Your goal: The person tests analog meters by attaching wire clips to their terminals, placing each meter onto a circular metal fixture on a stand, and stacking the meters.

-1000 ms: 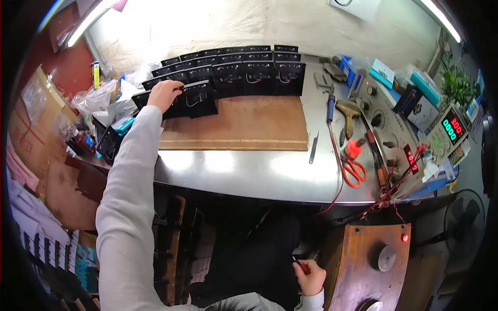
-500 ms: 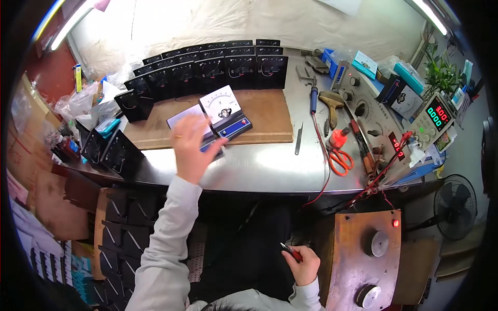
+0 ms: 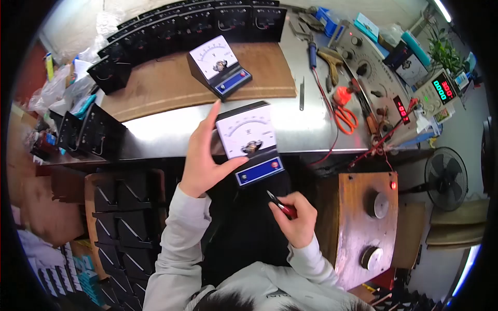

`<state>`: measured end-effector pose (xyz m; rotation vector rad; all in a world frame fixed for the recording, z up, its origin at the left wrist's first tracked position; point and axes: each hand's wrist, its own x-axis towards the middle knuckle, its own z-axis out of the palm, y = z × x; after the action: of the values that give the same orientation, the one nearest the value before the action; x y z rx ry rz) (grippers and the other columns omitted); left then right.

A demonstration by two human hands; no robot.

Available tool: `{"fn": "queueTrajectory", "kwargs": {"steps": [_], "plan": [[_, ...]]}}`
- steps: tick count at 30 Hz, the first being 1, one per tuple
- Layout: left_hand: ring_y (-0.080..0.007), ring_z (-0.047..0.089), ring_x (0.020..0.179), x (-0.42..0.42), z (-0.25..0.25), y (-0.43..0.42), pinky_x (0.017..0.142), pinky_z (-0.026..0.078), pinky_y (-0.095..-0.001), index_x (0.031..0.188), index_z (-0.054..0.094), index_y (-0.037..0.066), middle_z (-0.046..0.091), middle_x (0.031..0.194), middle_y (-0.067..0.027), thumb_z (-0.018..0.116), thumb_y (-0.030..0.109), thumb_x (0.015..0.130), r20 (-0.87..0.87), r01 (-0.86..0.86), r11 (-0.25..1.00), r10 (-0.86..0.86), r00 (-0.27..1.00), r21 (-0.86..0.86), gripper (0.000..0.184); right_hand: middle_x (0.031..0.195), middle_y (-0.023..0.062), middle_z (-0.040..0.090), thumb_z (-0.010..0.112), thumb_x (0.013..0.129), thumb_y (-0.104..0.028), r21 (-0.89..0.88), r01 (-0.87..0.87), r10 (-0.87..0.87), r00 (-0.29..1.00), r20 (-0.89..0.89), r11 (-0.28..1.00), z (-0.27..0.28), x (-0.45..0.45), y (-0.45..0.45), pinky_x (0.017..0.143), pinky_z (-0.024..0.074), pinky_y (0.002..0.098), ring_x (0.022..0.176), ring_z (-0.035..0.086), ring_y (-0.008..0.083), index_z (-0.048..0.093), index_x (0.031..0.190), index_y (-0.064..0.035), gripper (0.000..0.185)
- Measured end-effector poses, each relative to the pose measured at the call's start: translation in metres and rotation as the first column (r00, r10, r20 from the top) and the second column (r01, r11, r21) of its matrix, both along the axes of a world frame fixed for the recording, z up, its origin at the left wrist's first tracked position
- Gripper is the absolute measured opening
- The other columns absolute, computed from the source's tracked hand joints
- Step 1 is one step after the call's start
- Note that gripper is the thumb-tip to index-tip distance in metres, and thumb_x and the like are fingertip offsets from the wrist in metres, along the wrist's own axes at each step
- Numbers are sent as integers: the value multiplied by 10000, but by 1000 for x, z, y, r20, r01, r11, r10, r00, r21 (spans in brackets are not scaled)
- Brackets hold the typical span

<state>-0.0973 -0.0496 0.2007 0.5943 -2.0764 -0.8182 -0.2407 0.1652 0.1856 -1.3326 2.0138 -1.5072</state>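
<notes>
My left hand point(image 3: 203, 161) is closed around the left side of an analog meter point(image 3: 245, 128) with a white dial and a blue terminal strip, its thumb across the lower dial. I hold this meter tilted above my lap, just off the bench's front edge. In my right hand point(image 3: 299, 222) is a small red-handled tool point(image 3: 285, 209), its pointed metal tip directed up toward the meter; its exact kind is unclear. A second analog meter point(image 3: 213, 58) of the same look stands on the brown board point(image 3: 161, 88), beyond my left fingertips.
Rows of black meter housings point(image 3: 189, 26) line the back of the board. Orange-handled scissors point(image 3: 345, 120), a red bottle point(image 3: 342, 95) and a bench instrument point(image 3: 376, 78) are at the right. Below stands a box with two metal knobs point(image 3: 380, 206); black housings point(image 3: 136, 194) are stacked lower left.
My left hand has lifted one meter off the board and brought it toward me. My right hand has risen with the tool, closer to the meter. The view has tilted down.
</notes>
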Motion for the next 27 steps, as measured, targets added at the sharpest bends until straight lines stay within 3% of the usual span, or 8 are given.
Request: {"fn": "queueTrajectory", "kwargs": {"steps": [7,9,13,16,17,21,23,27], "plan": [[-301,552,1292,-25,1,-6,1107,407,-407,1611,169,51,550,1390,-209,879,124,734,75,123,989,-129,989,79,1131,729,103,574,815,773,20,-85,-72,52,974,-222,994,21,3,-42,561,484,299,611,614,252,637,892,-5,216],[-321,534,1315,-26,1,-5,1126,386,-412,1612,167,47,528,1413,-225,880,123,730,70,104,993,-108,992,52,1137,721,83,574,849,756,17,-84,-35,10,957,-288,996,20,5,-49,581,484,261,573,571,157,640,878,11,242],[-335,511,1339,-24,0,-5,1143,362,-416,1614,158,46,503,1439,-235,877,122,729,69,100,994,-102,992,43,1143,796,60,609,856,754,26,-97,-44,19,969,-247,994,13,9,-43,613,501,256,639,594,122,625,939,-3,297],[-332,498,1348,-25,0,-6,1152,347,-414,1617,143,44,489,1450,-235,877,127,726,82,105,994,-106,991,19,1157,978,23,634,848,790,13,-107,76,-15,875,483,991,10,11,-29,668,494,237,825,608,73,615,1065,-55,366],[-319,500,1345,-25,0,-6,1148,353,-409,1621,133,51,492,1446,-228,866,102,733,71,113,993,-116,991,42,1153,960,19,634,833,799,35,-158,116,-10,837,547,981,9,8,-26,686,489,233,826,595,70,625,1022,-48,316],[-274,496,1340,-27,3,-1,1130,380,-398,1632,100,79,500,1434,-201,821,7,759,-21,191,954,-191,981,231,1135,903,45,641,814,799,67,-157,160,-92,924,371,975,10,-17,-16,656,466,221,755,580,84,637,908,-8,221],[-256,496,1337,-27,5,1,1123,393,-392,1639,77,107,484,1450,-183,785,-50,775,-49,236,931,-232,972,277,1128,837,74,622,817,794,63,-192,100,-99,995,18,976,15,-29,-20,608,447,230,698,575,118,636,877,6,207],[-271,490,1358,-27,4,1,1134,398,-406,1642,42,156,411,1511,-182,753,-83,786,-55,246,918,-241,969,310,1138,743,89,590,818,795,37,-141,56,-84,976,-202,988,14,-42,-31,548,437,276,633,558,165,639,860,16,192]]}}
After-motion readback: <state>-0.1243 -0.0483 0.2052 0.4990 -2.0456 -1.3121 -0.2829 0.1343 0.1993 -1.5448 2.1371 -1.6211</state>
